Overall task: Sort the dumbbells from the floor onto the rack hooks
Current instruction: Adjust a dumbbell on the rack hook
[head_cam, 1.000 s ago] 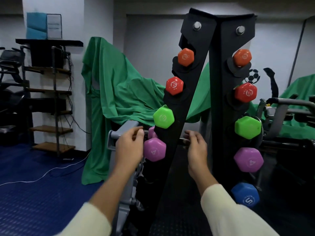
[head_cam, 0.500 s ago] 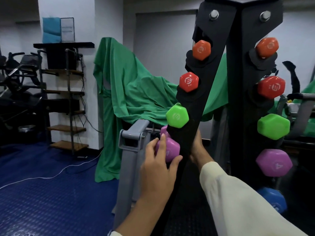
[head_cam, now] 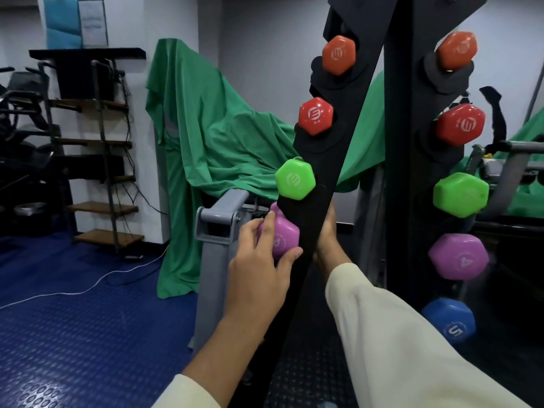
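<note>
A black upright rack (head_cam: 394,160) holds dumbbells on its hooks in two columns: orange (head_cam: 338,55), red (head_cam: 316,115) and green (head_cam: 295,179) on the left arm; orange, red, green, purple (head_cam: 458,256) and blue (head_cam: 449,324) on the right. My left hand (head_cam: 262,266) wraps the near end of a purple dumbbell (head_cam: 284,238) at the left arm's fourth hook. My right hand (head_cam: 326,234) reaches behind that arm, its fingers hidden by the rack.
A grey metal machine frame (head_cam: 217,231) stands just left of the rack. Green cloth (head_cam: 212,136) drapes equipment behind. A dark shelf unit (head_cam: 97,142) lines the left wall. The floor (head_cam: 73,334) is blue studded rubber with a white cable across it.
The view moved closer to the rack and shifted left. My left hand slid from the dumbbell's handle side onto its near purple head. My right hand went further behind the rack arm.
</note>
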A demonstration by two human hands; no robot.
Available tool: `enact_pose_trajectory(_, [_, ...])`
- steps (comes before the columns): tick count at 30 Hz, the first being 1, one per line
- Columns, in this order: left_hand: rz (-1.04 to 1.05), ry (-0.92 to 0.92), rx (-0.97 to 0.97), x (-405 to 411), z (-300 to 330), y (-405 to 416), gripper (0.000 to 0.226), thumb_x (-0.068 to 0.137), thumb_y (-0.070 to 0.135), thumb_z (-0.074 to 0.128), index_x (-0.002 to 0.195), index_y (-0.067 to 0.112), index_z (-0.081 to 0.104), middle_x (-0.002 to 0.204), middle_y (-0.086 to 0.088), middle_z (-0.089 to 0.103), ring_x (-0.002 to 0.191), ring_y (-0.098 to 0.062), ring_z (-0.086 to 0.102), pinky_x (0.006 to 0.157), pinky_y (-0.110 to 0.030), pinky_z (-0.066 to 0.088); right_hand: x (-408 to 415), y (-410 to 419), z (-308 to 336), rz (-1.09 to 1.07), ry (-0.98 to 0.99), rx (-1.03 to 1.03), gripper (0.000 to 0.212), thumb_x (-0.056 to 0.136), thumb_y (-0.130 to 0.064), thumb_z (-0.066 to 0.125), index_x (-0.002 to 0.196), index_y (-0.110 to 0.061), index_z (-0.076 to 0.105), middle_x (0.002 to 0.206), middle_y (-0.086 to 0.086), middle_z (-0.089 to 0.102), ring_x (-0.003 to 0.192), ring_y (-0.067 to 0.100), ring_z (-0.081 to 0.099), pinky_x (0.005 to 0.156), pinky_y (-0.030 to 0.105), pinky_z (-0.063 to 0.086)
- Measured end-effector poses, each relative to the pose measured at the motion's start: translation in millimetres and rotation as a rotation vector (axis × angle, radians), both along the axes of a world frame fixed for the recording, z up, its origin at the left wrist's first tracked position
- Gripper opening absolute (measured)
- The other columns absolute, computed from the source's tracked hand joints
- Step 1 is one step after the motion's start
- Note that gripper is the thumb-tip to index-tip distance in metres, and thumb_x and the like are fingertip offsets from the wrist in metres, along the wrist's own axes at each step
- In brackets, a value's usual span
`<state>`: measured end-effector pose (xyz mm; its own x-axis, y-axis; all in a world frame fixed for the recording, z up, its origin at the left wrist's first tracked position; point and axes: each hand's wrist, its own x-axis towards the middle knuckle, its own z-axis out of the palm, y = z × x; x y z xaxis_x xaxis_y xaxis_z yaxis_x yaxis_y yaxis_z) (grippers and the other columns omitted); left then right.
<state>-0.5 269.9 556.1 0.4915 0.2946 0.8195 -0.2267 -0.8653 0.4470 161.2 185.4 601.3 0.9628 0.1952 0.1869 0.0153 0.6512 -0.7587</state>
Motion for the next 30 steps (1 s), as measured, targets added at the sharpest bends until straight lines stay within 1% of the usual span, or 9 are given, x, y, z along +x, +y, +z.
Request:
enact_pose_trajectory(4, [0.011, 0.016, 0.037, -1.7, -1.7, -0.4, 0.078, 0.094, 0.053, 0.069, 0.160, 0.025, 0.039, 0.151, -0.001, 0.045, 0.120, -0.021, 0.060, 0.092, -0.034, 0.055, -2.6, -1.3, -4.8, -0.018, 0.015, -0.043, 0.069, 0.099, -0.065, 0.047, 0.126, -0.007, 0.073, 0.116, 0.021, 0.075, 0.104, 0.035, 0.070, 0.105, 0.049, 0.052])
enact_pose_trajectory(6, [0.015, 0.037, 0.038, -1.4, -1.5, 0.3, 0.079, 0.095, 0.053, 0.068, 0.161, 0.024, 0.037, 0.154, -0.002, 0.044, 0.123, -0.024, 0.059, 0.095, -0.037, 0.055, -9.4, -1.3, -3.2, -0.012, 0.024, -0.072, 0.071, 0.099, -0.067, 0.047, 0.128, -0.008, 0.073, 0.120, 0.021, 0.074, 0.107, 0.036, 0.071, 0.105, 0.048, 0.052])
enact_pose_trajectory(9, [-0.007, 0.054, 0.034, 0.9, -2.6, -0.4, 0.079, 0.095, 0.051, 0.067, 0.162, 0.023, 0.035, 0.157, -0.004, 0.043, 0.128, -0.028, 0.058, 0.100, -0.044, 0.056, -18.7, -2.4, -0.7, 0.043, 0.015, -0.094, 0.080, 0.097, -0.069, 0.047, 0.142, -0.005, 0.064, 0.137, 0.026, 0.066, 0.124, 0.043, 0.065, 0.113, 0.051, 0.050])
enact_pose_trajectory(13, [-0.004, 0.129, 0.010, 0.4, -1.9, -6.3, 0.081, 0.099, 0.051, 0.062, 0.165, 0.022, 0.025, 0.168, -0.007, 0.031, 0.140, -0.033, 0.050, 0.108, -0.045, 0.048, -37.9, -10.7, -1.7, 0.042, 0.013, -0.143, 0.070, 0.107, -0.061, 0.033, 0.137, -0.007, 0.067, 0.112, 0.014, 0.078, 0.095, 0.026, 0.077, 0.080, 0.034, 0.063])
enact_pose_trajectory(15, [0.011, 0.176, -0.005, -1.6, 2.1, -9.7, 0.081, 0.101, 0.051, 0.059, 0.166, 0.022, 0.020, 0.172, -0.006, 0.023, 0.145, -0.033, 0.045, 0.110, -0.044, 0.045, -47.6, -14.7, -2.8, 0.069, 0.000, -0.152, 0.067, 0.109, -0.059, 0.030, 0.131, -0.010, 0.070, 0.108, 0.011, 0.080, 0.091, 0.022, 0.079, 0.073, 0.030, 0.063])
enact_pose_trajectory(19, [0.039, 0.236, -0.002, -4.0, 7.0, -16.2, 0.083, 0.103, 0.050, 0.055, 0.168, 0.021, 0.012, 0.174, -0.006, 0.014, 0.150, -0.030, 0.039, 0.110, -0.042, 0.045, -65.4, -21.5, -4.6, 0.087, -0.031, -0.231, 0.070, 0.107, -0.063, 0.032, 0.137, -0.012, 0.069, 0.126, 0.013, 0.075, 0.110, 0.027, 0.075, 0.083, 0.034, 0.063])
enact_pose_trajectory(23, [0.055, 0.264, -0.012, -7.8, 9.0, -19.0, 0.084, 0.103, 0.049, 0.055, 0.168, 0.020, 0.009, 0.174, -0.008, 0.013, 0.149, -0.031, 0.040, 0.110, -0.042, 0.045, -76.3, -29.4, -11.1, 0.054, -0.022, -0.366, 0.068, 0.105, -0.068, 0.035, 0.130, -0.018, 0.074, 0.119, 0.007, 0.079, 0.104, 0.021, 0.077, 0.075, 0.029, 0.062])
enact_pose_trajectory(27, [0.051, 0.284, -0.029, -15.9, 11.3, -24.4, 0.086, 0.104, 0.048, 0.056, 0.168, 0.021, 0.006, 0.175, -0.009, 0.008, 0.148, -0.034, 0.042, 0.111, -0.045, 0.043, -84.2, -42.6, -15.9, -0.002, -0.045, -0.481, 0.066, 0.103, -0.071, 0.038, 0.129, -0.022, 0.073, 0.119, 0.002, 0.079, 0.109, 0.017, 0.076, 0.099, 0.036, 0.058])
enact_pose_trajectory(30, [0.033, 0.297, -0.034, -27.3, 6.2, -23.9, 0.092, 0.101, 0.051, 0.060, 0.168, 0.023, 0.004, 0.175, -0.008, 0.007, 0.150, -0.034, 0.039, 0.116, -0.045, 0.038, -93.7, -49.9, -22.3, -0.084, -0.086, -0.561, 0.055, 0.105, -0.064, 0.040, 0.121, -0.026, 0.075, 0.114, -0.003, 0.080, 0.108, 0.014, 0.075, 0.103, 0.040, 0.056])
